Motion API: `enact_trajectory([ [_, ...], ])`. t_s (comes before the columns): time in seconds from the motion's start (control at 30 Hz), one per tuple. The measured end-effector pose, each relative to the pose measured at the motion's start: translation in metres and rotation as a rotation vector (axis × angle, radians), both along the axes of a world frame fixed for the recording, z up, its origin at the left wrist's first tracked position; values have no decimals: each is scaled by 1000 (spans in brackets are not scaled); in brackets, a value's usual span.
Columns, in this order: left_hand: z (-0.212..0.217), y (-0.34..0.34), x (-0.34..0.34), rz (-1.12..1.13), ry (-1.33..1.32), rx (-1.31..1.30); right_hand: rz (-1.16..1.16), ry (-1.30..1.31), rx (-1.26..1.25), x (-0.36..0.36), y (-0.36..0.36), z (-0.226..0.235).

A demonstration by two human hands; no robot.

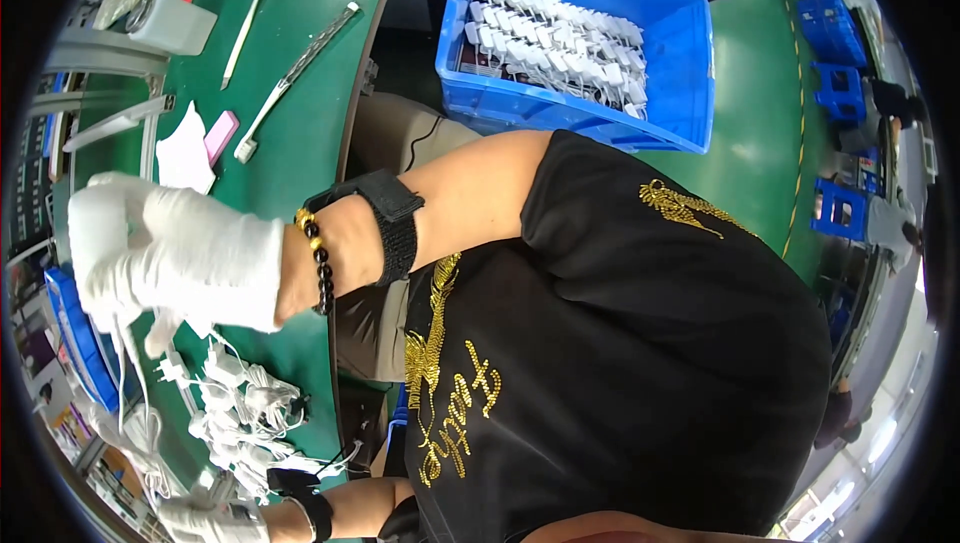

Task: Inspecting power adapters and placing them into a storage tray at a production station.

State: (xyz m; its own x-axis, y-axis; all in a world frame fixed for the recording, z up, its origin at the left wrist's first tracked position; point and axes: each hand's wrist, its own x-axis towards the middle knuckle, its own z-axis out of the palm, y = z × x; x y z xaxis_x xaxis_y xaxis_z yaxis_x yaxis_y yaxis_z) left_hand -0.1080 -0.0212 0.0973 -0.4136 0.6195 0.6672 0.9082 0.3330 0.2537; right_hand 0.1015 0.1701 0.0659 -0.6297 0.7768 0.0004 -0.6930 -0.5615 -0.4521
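My right hand [165,248], in a white glove, is closed at the left of the view, with a white cable [135,363] hanging from its fingers. That cable runs down in loose loops toward my left hand [212,521], also white-gloved, at the lower edge. The left fingers are curled round the cable's lower part; exactly what sits between them is partly hidden. Between the hands, on the green table, lies a tangled pile of white plug adapters with cables [245,408]. A black bead bracelet and a black strap are on my right forearm, a black band on my left wrist.
A blue crate [575,113] beside the table holds rows of white adapters [560,38]. On the green tabletop [315,133] lie a brush [295,73], a thin white stick [247,28], a pink block [221,136], a paper scrap [184,153] and a white bottle [172,23].
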Motion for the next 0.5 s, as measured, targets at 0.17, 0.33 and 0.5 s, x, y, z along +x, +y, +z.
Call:
enact_trajectory([
  [0.17, 10, 20, 33, -81, -37, 126, -227, 388, 57, 5, 12, 16],
  [0.33, 0, 37, 98, -307, -248, 62, -565, -100, 416, 91, 46, -1],
  [0.5, -22, 84, 166, -600, -414, -185, -956, -445, 687, 202, 63, 20],
])
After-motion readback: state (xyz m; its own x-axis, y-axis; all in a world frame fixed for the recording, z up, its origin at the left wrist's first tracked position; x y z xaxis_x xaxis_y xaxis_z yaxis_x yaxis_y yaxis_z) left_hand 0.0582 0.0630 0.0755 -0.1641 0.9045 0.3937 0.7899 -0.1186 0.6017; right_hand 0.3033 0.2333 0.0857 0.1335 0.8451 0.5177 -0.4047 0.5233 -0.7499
